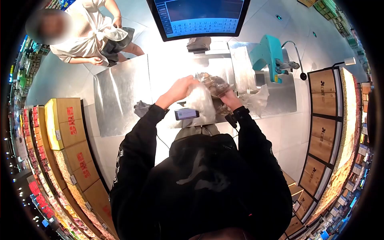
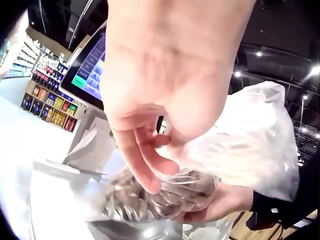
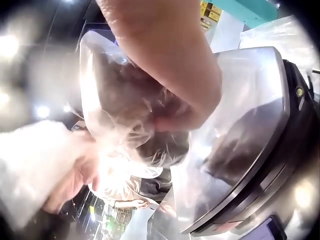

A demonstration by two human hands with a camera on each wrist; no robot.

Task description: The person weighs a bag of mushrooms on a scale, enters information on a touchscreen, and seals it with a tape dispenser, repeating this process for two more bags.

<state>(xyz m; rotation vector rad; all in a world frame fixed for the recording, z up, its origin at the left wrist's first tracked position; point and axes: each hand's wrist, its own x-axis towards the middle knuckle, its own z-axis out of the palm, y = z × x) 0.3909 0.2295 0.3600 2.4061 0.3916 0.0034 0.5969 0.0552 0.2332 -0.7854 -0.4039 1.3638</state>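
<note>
A clear plastic bag (image 1: 216, 85) of dark brown pieces is raised over the metal counter in the head view. My right hand (image 1: 231, 100) grips it from the near right side; in the right wrist view its fingers sink into the film. From my left hand (image 1: 180, 91) hangs a white plastic bag (image 1: 201, 103), pinched at its top. The left fingertips come right to the clear bag (image 2: 145, 195) in the left wrist view. Below the right hand (image 3: 175, 65) lies a shiny metal scale pan (image 3: 240, 130), which mirrors the dark bag.
A phone (image 1: 187, 114) lies by the counter's near edge. Beyond stand a touchscreen (image 1: 200, 20) and a teal bag-sealing device (image 1: 270, 58). Loose clear bags (image 1: 256, 100) lie at the right. A person (image 1: 92, 36) stands far left. Boxed shelves flank both sides.
</note>
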